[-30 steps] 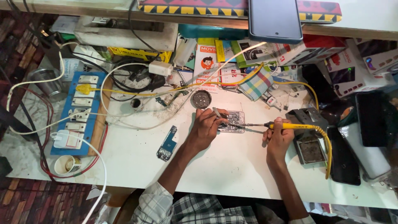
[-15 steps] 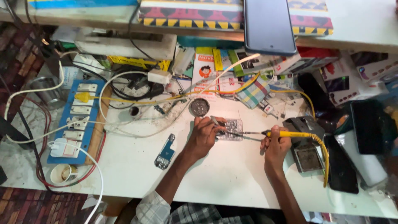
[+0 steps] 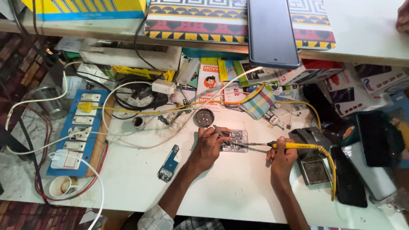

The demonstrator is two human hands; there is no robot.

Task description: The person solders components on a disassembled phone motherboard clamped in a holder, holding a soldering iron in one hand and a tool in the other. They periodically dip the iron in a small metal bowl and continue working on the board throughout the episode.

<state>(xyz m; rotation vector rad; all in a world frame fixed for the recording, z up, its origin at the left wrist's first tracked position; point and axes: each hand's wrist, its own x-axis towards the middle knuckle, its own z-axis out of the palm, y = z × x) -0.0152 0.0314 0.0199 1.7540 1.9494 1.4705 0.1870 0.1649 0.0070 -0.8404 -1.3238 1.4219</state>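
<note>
Yellow-handled soldering iron [image 3: 298, 145] clamped in right hand [image 3: 282, 158], tip on circuit board [image 3: 235, 140]; left hand [image 3: 209, 145] pinches tweezers [image 3: 221, 132] over board.

Two hands worked at centre frame: the left hand [image 3: 209, 146] and the right hand [image 3: 281, 158]. One yellow soldering iron [image 3: 294, 145], one blue circuit board [image 3: 169, 162], one round tin [image 3: 203, 117] and one paper cup [image 3: 59, 186], lower left, were there.

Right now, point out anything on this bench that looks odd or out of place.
A phone juts over the shelf's front edge above the worktop. A bare blue circuit board lies loose beside the left hand. Grey debris dusts the white table near the round tin.
</note>
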